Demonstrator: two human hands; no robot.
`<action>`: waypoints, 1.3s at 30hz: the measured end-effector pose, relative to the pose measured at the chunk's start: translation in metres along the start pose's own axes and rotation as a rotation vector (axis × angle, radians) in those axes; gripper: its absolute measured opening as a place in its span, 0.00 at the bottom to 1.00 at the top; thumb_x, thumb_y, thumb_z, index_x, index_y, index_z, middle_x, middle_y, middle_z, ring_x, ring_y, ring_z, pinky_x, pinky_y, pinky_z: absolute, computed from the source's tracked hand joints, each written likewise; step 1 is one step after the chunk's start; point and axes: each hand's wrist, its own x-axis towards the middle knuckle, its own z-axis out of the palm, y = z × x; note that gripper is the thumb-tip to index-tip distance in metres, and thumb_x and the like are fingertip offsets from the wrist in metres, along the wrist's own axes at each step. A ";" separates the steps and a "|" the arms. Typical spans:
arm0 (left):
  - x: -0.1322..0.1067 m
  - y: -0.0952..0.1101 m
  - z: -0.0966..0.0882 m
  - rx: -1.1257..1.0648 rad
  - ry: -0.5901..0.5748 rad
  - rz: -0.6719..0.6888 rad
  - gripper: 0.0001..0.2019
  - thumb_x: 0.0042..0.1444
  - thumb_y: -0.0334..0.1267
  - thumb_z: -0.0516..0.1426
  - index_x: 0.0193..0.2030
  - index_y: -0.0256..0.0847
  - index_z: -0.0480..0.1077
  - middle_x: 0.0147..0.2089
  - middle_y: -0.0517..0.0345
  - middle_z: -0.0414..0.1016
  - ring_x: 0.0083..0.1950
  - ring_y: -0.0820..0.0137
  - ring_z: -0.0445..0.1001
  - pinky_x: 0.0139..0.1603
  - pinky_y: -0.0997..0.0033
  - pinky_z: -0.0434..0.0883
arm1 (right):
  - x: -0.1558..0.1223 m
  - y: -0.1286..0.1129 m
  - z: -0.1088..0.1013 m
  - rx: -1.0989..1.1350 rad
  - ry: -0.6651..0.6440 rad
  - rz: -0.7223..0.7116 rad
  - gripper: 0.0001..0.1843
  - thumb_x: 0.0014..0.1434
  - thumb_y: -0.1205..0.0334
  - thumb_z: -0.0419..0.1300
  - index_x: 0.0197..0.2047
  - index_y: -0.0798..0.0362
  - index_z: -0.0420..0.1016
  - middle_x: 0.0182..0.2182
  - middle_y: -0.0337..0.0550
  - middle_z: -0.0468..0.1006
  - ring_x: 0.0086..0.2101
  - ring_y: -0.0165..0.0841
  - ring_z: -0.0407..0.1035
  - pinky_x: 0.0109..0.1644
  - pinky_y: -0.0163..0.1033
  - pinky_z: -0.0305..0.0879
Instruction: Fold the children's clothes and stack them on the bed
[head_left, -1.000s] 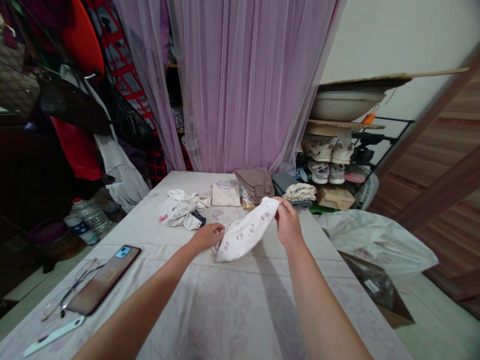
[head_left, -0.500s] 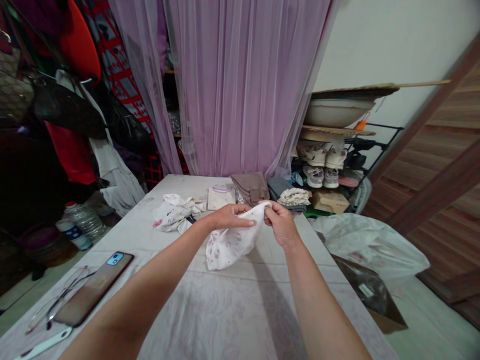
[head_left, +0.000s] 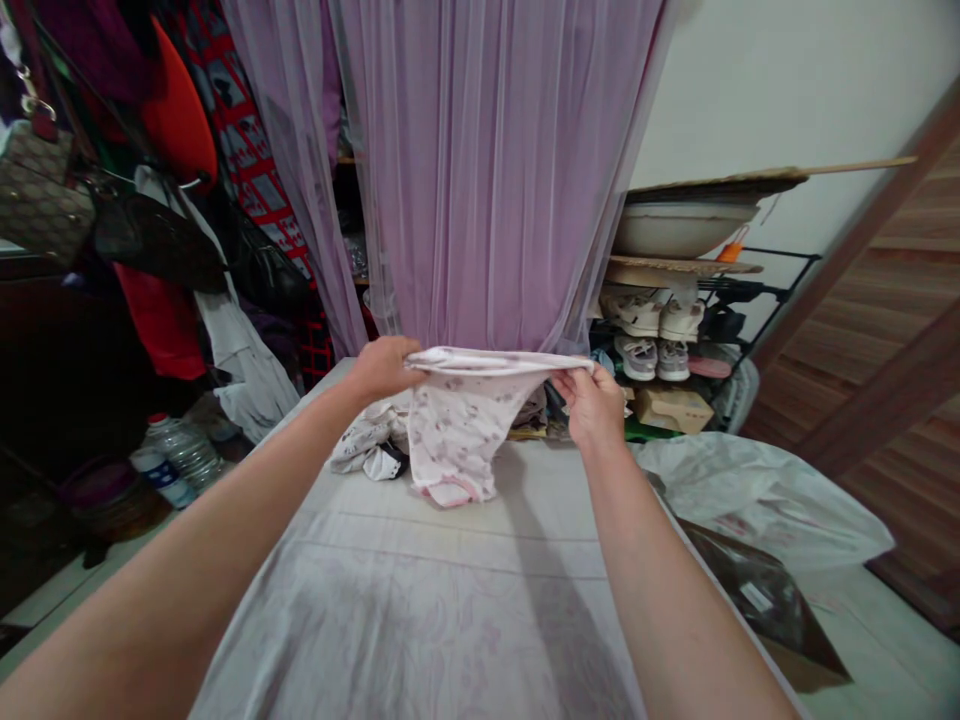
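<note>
A small white garment [head_left: 461, 425] with a scattered print and pink edging hangs stretched between my two hands above the table. My left hand [head_left: 381, 368] pinches one end of its top edge. On the other side, my right hand [head_left: 592, 400] grips the opposite end between thumb and fingers. The lower end, with a pink-trimmed opening, droops close to the tabletop; whether it touches I cannot tell. Just behind it on the left lies a crumpled white printed cloth [head_left: 367, 440]. Folded clothes at the back are mostly hidden by the garment and my right hand.
The table [head_left: 420, 620] has a pale patterned cover. Behind it hangs a purple curtain [head_left: 480, 180]. On the right stand a shoe rack [head_left: 780, 290] and a clear plastic bag [head_left: 772, 490]; on the left are hanging bags [head_left: 157, 235] and a plastic bottle [head_left: 184, 455].
My hands have moved apart, spreading the bunched garment so its top edge is taut and its body hangs down. The view has shifted; the phone and glasses are no longer visible.
</note>
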 end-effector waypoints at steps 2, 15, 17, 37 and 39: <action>0.004 0.002 -0.017 -0.013 0.261 -0.007 0.11 0.50 0.39 0.57 0.39 0.39 0.74 0.39 0.56 0.78 0.44 0.64 0.74 0.46 0.69 0.68 | 0.007 -0.008 0.009 0.050 -0.063 -0.103 0.11 0.45 0.60 0.68 0.33 0.52 0.75 0.28 0.32 0.78 0.32 0.26 0.74 0.41 0.34 0.73; -0.130 0.062 0.096 -0.302 -0.346 -0.015 0.16 0.52 0.49 0.60 0.44 0.44 0.73 0.44 0.50 0.80 0.47 0.55 0.77 0.44 0.63 0.70 | -0.025 0.072 -0.081 -0.156 0.141 0.177 0.18 0.35 0.64 0.60 0.35 0.54 0.76 0.28 0.39 0.78 0.31 0.32 0.73 0.35 0.36 0.70; -0.147 0.071 0.122 -0.402 -0.415 -0.048 0.18 0.51 0.51 0.59 0.44 0.43 0.74 0.45 0.49 0.80 0.48 0.54 0.77 0.45 0.63 0.70 | -0.039 0.091 -0.103 -0.316 0.186 0.210 0.23 0.37 0.61 0.60 0.41 0.52 0.76 0.35 0.41 0.79 0.36 0.35 0.74 0.39 0.38 0.71; -0.143 -0.007 0.156 -0.087 -0.049 -0.362 0.21 0.56 0.35 0.55 0.58 0.39 0.67 0.67 0.41 0.61 0.68 0.54 0.59 0.67 0.56 0.59 | -0.183 0.097 -0.116 -1.338 -0.950 -0.031 0.25 0.51 0.53 0.65 0.53 0.47 0.77 0.62 0.52 0.67 0.63 0.46 0.57 0.68 0.59 0.41; -0.142 -0.019 0.153 0.029 -0.032 -0.401 0.26 0.56 0.36 0.56 0.62 0.38 0.63 0.70 0.39 0.56 0.70 0.52 0.56 0.66 0.53 0.59 | -0.183 0.096 -0.117 -1.338 -0.959 -0.041 0.20 0.54 0.54 0.63 0.51 0.46 0.78 0.62 0.50 0.68 0.63 0.45 0.57 0.67 0.59 0.42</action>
